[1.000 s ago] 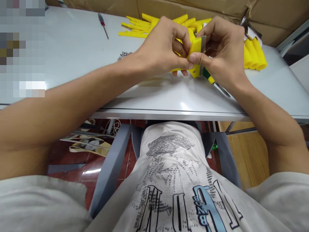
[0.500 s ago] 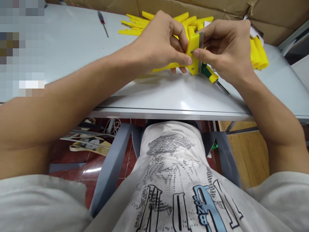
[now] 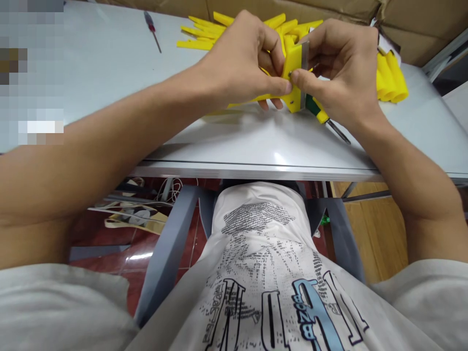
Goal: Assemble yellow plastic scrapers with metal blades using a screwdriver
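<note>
A yellow plastic scraper [image 3: 293, 59] with a grey metal blade along its right edge is held upright over the white table. Two small screws show on its face. My left hand [image 3: 252, 66] is closed round its yellow body, thumb on the front, and its long handle runs left below my palm. My right hand [image 3: 341, 63] is closed at the blade side, the thumb tip beside the upper screw and the fingers partly hidden behind the blade. Just below that hand, a green and yellow screwdriver [image 3: 321, 114] lies on the table with its shaft toward me.
Behind my hands lies a pile of yellow handles [image 3: 203, 31]. More yellow pieces [image 3: 392, 78] are stacked at the right. A second screwdriver [image 3: 152, 31] rests at the back left. Cardboard [image 3: 336, 9] stands along the table's far edge. The table's front edge [image 3: 234, 170] is close to my body.
The view has shifted slightly. Both hands keep nearly the same hold on the scraper, and my right thumb has moved very little.
</note>
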`<action>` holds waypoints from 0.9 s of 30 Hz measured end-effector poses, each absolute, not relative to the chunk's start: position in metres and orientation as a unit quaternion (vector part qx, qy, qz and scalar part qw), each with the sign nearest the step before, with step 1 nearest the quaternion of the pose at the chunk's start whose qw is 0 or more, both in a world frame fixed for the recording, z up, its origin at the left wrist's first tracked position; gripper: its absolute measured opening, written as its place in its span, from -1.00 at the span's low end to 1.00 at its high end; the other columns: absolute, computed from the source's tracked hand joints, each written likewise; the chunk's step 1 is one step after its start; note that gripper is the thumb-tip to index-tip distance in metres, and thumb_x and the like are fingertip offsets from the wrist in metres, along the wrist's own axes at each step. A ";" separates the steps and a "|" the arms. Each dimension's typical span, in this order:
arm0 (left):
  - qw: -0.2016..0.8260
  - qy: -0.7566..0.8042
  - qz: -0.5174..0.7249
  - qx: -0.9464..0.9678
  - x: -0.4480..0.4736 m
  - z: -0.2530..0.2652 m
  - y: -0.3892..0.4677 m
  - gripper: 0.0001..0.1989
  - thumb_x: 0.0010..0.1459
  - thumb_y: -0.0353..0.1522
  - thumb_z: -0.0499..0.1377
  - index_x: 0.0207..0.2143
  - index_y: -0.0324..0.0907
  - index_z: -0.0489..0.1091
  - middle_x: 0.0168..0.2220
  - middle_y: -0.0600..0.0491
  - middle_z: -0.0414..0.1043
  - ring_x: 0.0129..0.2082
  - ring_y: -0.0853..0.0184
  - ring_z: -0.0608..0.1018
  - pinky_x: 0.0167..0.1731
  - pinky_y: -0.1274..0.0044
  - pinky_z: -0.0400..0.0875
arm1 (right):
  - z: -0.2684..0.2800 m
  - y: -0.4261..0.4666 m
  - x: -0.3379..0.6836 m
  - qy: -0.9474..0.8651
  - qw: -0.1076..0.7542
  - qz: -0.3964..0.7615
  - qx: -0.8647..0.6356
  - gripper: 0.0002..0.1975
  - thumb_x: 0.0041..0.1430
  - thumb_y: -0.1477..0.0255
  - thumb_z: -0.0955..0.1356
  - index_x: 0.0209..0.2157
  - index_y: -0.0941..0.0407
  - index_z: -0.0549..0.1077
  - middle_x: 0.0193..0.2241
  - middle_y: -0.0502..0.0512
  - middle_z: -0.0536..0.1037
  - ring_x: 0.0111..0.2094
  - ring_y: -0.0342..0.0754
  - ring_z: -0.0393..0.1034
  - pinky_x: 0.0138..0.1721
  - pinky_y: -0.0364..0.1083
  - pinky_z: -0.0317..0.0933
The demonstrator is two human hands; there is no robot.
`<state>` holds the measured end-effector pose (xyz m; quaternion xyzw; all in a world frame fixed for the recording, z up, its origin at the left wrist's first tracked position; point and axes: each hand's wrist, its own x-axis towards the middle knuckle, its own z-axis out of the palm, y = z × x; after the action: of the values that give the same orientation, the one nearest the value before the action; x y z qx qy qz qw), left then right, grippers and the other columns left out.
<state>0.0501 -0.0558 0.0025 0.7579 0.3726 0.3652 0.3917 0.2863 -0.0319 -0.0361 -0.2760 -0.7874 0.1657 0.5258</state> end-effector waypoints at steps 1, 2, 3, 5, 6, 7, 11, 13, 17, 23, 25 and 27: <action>0.383 0.388 0.354 0.760 0.050 0.006 -0.057 -0.61 0.46 -0.78 0.45 -0.31 -0.19 0.58 -0.34 0.08 0.77 -0.28 0.20 0.89 -0.22 0.38 0.78 | -0.036 -0.035 0.285 -0.789 0.527 0.164 -0.271 -0.56 0.19 -0.04 0.71 -0.31 -0.08 0.59 -0.29 0.02 0.70 -0.29 0.03 0.53 -0.22 0.08 0.40; 0.372 0.402 0.341 0.764 0.048 0.011 -0.058 -0.65 0.50 -0.78 0.44 -0.26 -0.24 0.61 -0.31 0.07 0.78 -0.25 0.19 0.89 -0.11 0.31 0.81 | -0.036 -0.037 0.284 -0.789 0.527 0.168 -0.267 -0.57 0.21 -0.01 0.71 -0.30 -0.07 0.58 -0.29 0.02 0.68 -0.30 0.02 0.51 -0.20 0.08 0.39; 0.357 0.413 0.325 0.772 0.045 0.016 -0.058 -0.71 0.52 -0.76 0.46 -0.22 -0.28 0.67 -0.29 0.06 0.79 -0.22 0.17 0.89 0.02 0.21 0.83 | -0.036 -0.039 0.282 -0.785 0.533 0.173 -0.263 -0.58 0.21 0.02 0.71 -0.31 -0.07 0.56 -0.30 0.01 0.66 -0.31 0.00 0.47 -0.20 0.07 0.37; 0.319 0.427 0.291 0.795 0.037 0.028 -0.056 -0.83 0.56 -0.68 0.51 -0.07 -0.30 0.85 -0.23 0.08 0.81 -0.10 0.12 0.90 0.33 -0.07 0.75 | -0.036 -0.044 0.280 -0.772 0.551 0.183 -0.259 -0.60 0.17 0.07 0.70 -0.31 -0.08 0.52 -0.32 0.01 0.64 -0.33 0.00 0.42 -0.24 0.07 0.31; 0.297 0.437 0.272 0.804 0.033 0.034 -0.055 -0.84 0.59 -0.62 0.51 -0.02 -0.27 0.91 -0.20 0.08 0.82 0.01 0.05 0.91 0.45 -0.18 0.67 | -0.036 -0.047 0.278 -0.763 0.562 0.182 -0.262 -0.62 0.14 0.10 0.68 -0.30 -0.08 0.51 -0.32 0.01 0.64 -0.33 0.01 0.41 -0.26 0.07 0.27; 0.288 0.452 0.261 0.803 0.028 0.038 -0.053 -0.79 0.66 -0.58 0.45 0.03 -0.24 0.93 -0.17 0.07 0.83 0.12 0.00 0.91 0.52 -0.23 0.62 | -0.036 -0.050 0.277 -0.759 0.564 0.176 -0.272 -0.65 0.11 0.14 0.67 -0.29 -0.09 0.51 -0.31 0.01 0.65 -0.32 0.02 0.42 -0.27 0.07 0.26; 0.301 0.476 0.274 0.779 0.012 0.038 -0.037 -0.80 0.70 -0.55 0.39 0.01 -0.39 0.89 -0.26 0.08 0.79 -0.19 0.23 0.90 0.30 0.01 0.80 | -0.031 -0.066 0.278 -0.811 0.496 0.117 -0.288 -0.78 0.07 0.35 0.56 -0.19 -0.06 0.63 -0.18 -0.01 0.78 -0.22 0.05 0.57 -0.20 0.06 0.43; 0.265 0.469 0.259 0.802 0.007 0.027 -0.025 -0.83 0.41 -0.71 0.54 -0.17 -0.33 0.88 -0.41 0.15 0.72 -0.40 0.31 0.75 0.09 0.15 0.80 | -0.030 -0.071 0.280 -0.850 0.449 0.074 -0.265 -0.77 0.10 0.38 0.51 -0.16 -0.06 0.68 -0.16 -0.02 0.81 -0.19 0.07 0.62 -0.12 0.08 0.51; 0.176 0.421 0.248 0.855 0.004 0.008 -0.005 -0.61 0.21 -0.80 0.60 -0.31 -0.12 0.85 -0.53 0.31 0.54 -0.37 0.39 0.61 0.24 0.34 0.60 | -0.036 -0.065 0.286 -0.864 0.397 0.030 -0.308 -0.85 0.26 0.36 0.64 -0.19 -0.07 0.68 -0.06 -0.02 0.82 0.01 0.14 0.74 0.19 0.19 0.66; 0.169 0.430 0.245 0.852 0.005 0.006 -0.002 -0.61 0.20 -0.75 0.59 -0.42 -0.07 0.77 -0.60 0.36 0.42 -0.36 0.38 0.55 0.39 0.42 0.44 | -0.054 -0.045 0.297 -0.852 0.378 0.064 -0.358 -0.75 0.21 0.22 0.78 -0.29 -0.10 0.75 0.06 -0.13 0.86 0.17 0.11 0.77 0.24 0.15 0.74; 0.148 0.423 0.229 0.864 0.004 0.007 -0.001 -0.65 0.22 -0.70 0.57 -0.43 -0.08 0.76 -0.59 0.35 0.43 -0.35 0.36 0.55 0.33 0.43 0.40 | -0.059 -0.046 0.299 -0.859 0.374 -0.003 -0.350 -0.81 0.23 0.23 0.75 -0.29 -0.11 0.77 0.00 -0.14 0.86 0.08 0.07 0.77 0.23 0.17 0.74; 0.123 0.416 0.208 0.877 0.004 0.007 0.000 -0.69 0.21 -0.67 0.55 -0.43 -0.10 0.73 -0.57 0.33 0.42 -0.35 0.35 0.51 0.26 0.42 0.37 | -0.064 -0.050 0.299 -0.858 0.373 -0.098 -0.338 -0.87 0.31 0.22 0.68 -0.27 -0.12 0.78 -0.05 -0.12 0.86 -0.01 0.05 0.75 0.15 0.17 0.72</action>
<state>0.0037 0.0001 0.0065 0.8766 0.4165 0.2075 0.1228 0.2991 -0.0500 -0.0637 -0.3381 -0.8582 -0.0982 0.3734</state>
